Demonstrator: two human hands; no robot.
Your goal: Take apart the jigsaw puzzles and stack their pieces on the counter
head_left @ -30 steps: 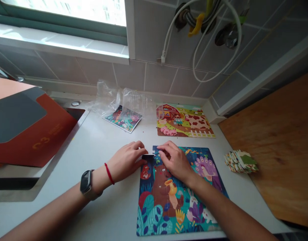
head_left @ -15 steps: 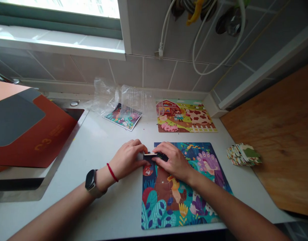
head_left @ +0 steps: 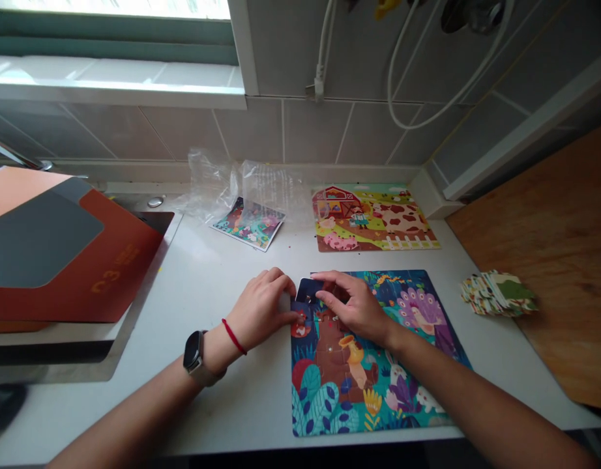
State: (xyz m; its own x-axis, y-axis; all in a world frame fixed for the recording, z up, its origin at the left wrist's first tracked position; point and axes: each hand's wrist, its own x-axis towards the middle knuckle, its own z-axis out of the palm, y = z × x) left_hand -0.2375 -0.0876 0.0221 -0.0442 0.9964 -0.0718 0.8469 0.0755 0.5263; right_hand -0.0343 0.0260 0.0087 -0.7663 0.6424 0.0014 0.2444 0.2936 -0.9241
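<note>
A dark blue corner puzzle piece [head_left: 308, 290] is tilted at the top left corner of the forest puzzle [head_left: 313, 391], which shows a bear and a peacock. My right hand [head_left: 354, 305] pinches this piece between thumb and fingers. At the puzzle's left edge is my left hand [head_left: 264, 303], its thumb touching the edge near a red round picture and its fingers bent beside the corner. Its fingers are apart, and I see nothing held between them. Behind lies a farm puzzle [head_left: 379, 218], and to its left a small forest picture card [head_left: 251, 225].
Clear plastic bags [head_left: 212, 185] partly cover the card. An orange and grey folder or box [head_left: 109, 273] leans over the sink at the left. A pile of puzzle pieces [head_left: 498, 293] lies at the right, by a wooden board [head_left: 549, 260]. White cables [head_left: 393, 85] hang on the wall.
The dark corner piece has tipped so its printed face now shows. My left fingers have come off it and parted a little. The whole view has shifted slightly.
</note>
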